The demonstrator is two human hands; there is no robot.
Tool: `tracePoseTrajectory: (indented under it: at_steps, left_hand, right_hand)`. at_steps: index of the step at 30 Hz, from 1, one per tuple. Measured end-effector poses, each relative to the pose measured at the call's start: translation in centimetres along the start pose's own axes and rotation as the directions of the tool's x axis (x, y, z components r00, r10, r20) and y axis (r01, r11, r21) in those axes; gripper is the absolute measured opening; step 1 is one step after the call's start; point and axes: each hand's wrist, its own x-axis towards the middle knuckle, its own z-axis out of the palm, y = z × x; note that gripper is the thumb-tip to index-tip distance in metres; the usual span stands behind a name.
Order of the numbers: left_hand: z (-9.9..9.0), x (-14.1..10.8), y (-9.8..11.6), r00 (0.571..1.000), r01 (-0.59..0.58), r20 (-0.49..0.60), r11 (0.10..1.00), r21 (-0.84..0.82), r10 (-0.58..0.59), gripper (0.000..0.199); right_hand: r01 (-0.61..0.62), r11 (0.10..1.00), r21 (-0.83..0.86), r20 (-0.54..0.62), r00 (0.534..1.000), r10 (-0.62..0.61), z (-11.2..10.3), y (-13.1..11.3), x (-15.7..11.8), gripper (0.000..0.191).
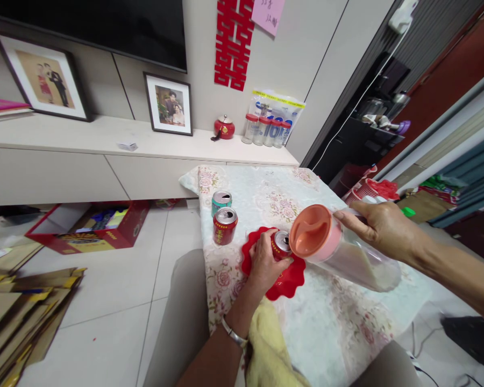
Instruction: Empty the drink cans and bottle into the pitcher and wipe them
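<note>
Nearest me, below my left hand (266, 266), a yellow cloth (268, 344) lies bunched at the edge of the bench (320, 317); if my forearm drags it, I could tug at the patterned cover too. My hands are apart, each closed on something. The left is wrapped round an opened red can (282, 239), over a wavy-edged red dish (295, 279). Too hard a squeeze could dent those thin walls, and a loose one could let it tip. My right hand (381, 228) is clamped on the handle of a clear pitcher (353, 260), tilted, with pale contents low inside. Its coral lid (311, 230) is right by the can's rim; whether they touch I can't tell. The pitcher looks bulky, so a slack wrist could swing it into the can, and a poorly seated lid could leak. Beyond my left hand, off to its left, stand another red can (225, 231) and a green can (221, 201), close to the bench's side: a stray elbow might send either to the floor.
</note>
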Motion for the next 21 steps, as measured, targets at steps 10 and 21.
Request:
tracePoseTrajectory:
  at_steps: [10, 21]
  left_hand:
    - [-0.1, -0.01, 0.14, 1.0, 0.004, 0.003, 1.0, -0.017, -0.004, 0.066]
    - [-0.01, 0.0, 0.08, 1.0, 0.006, -0.002, 1.0, -0.006, -0.006, 0.067]
  right_hand:
    - [0.012, 1.0, -0.021, 0.003, 1.0, -0.012, 0.02, 0.2, -0.07, 0.066]
    - [0.0, 1.0, -0.028, 0.014, 1.0, 0.0, 0.06, 0.09, -0.05, 0.065]
